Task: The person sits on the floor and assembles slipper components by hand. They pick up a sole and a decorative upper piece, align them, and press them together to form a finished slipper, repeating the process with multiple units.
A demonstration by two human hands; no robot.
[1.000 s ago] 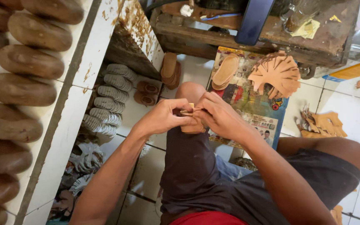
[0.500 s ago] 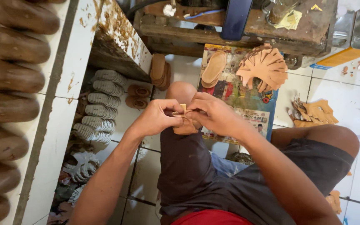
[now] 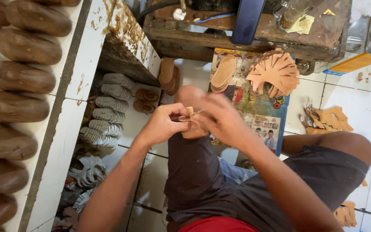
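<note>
My left hand [image 3: 165, 124] and my right hand [image 3: 221, 118] meet over my raised left knee [image 3: 189, 95]. Together they pinch a small tan leather piece [image 3: 193, 127] that rests against the knee. The left thumb and fingers grip its left end. My right hand covers its right side and is blurred. I sit on the tiled floor in dark shorts [image 3: 202, 180].
Brown wooden shoe lasts [image 3: 20, 77] line a white shelf on the left. Grey soles [image 3: 108, 109] lie stacked below it. A fan of tan leather cutouts [image 3: 275, 71] and a tan insole [image 3: 223, 72] rest on a printed sheet [image 3: 263, 124]. A worn wooden bench [image 3: 254, 30] stands ahead.
The camera view has shifted slightly downward and my hands have stayed together at the knee, with small finger movements on the leather piece.
</note>
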